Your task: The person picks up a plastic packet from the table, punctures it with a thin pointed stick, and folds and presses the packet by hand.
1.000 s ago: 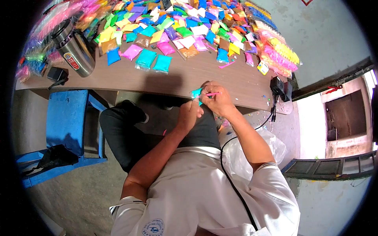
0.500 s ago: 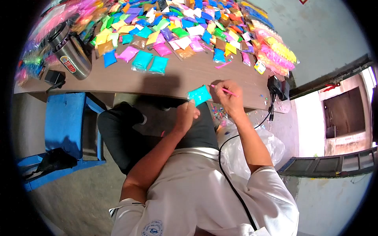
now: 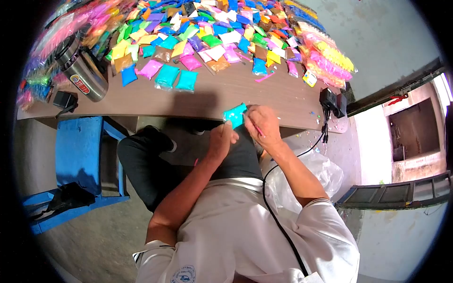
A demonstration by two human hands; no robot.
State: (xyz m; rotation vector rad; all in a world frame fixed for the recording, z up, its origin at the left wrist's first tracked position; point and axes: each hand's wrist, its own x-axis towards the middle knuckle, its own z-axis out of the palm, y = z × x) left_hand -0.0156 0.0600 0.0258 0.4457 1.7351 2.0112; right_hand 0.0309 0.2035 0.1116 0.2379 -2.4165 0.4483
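Note:
A small turquoise packet [image 3: 234, 115] in clear wrapping is pinched by its lower left corner in my left hand [image 3: 222, 140], above my lap at the table's front edge. My right hand [image 3: 264, 126] is closed around a thin pink stick [image 3: 259, 130], its fingers at the packet's right edge. Whether those fingertips also grip the packet cannot be made out. Two similar turquoise packets [image 3: 167, 76] lie on the table beyond, near a pink packet [image 3: 151, 69] and a blue one [image 3: 128, 75].
Many coloured packets [image 3: 222, 40] cover the back of the brown table [image 3: 137, 101]. A steel flask [image 3: 85, 75] stands at the left, black adapters [image 3: 333, 101] with cables at the right. A blue chair [image 3: 79, 151] is left of my legs, a clear plastic bag [image 3: 302, 181] to the right.
My right hand has moved left with the pink stick, up to the turquoise packet's right edge. The stick now points more steeply downward. My left hand keeps its hold almost unmoved.

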